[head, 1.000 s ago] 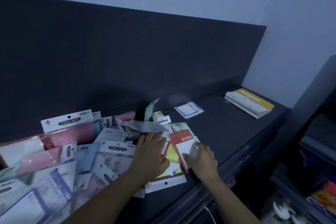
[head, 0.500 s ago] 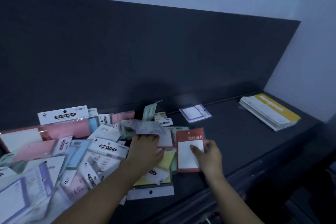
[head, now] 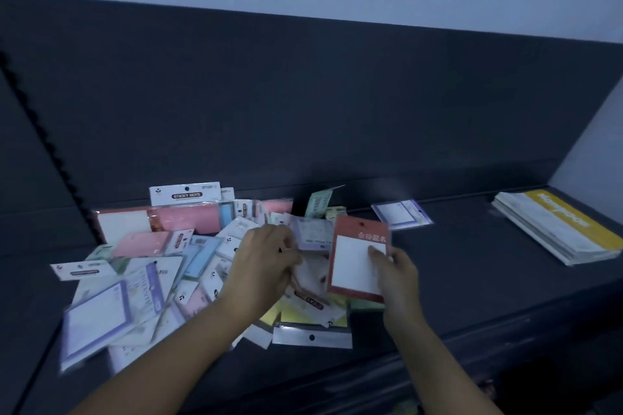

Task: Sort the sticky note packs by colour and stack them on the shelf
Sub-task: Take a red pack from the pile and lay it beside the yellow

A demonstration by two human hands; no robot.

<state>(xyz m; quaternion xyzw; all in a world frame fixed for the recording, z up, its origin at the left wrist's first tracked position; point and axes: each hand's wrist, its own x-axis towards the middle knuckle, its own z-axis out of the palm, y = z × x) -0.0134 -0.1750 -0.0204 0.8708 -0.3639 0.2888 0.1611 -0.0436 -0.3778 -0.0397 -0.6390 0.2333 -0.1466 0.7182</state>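
Note:
A loose pile of sticky note packs (head: 161,256) in pink, blue, purple, yellow and green covers the left part of the dark shelf (head: 472,280). My right hand (head: 396,274) holds a red-framed pack (head: 354,263) by its right edge, lifted just above the pile's right side. My left hand (head: 261,266) lies on the pile with its fingers curled round a pale purple pack (head: 312,234). A single purple-edged pack (head: 401,214) lies apart, farther back on the shelf.
A stack of yellow-topped packs (head: 553,226) lies at the shelf's right end. A dark back panel (head: 303,104) rises behind the shelf, and the shelf's front edge (head: 438,357) runs below my arms. A pale wall (head: 593,152) closes the right side.
My right hand lifted the red-framed pack off the pile and turned it upright. My left hand slid up the pile and closed on the pale purple pack. The view swung left.

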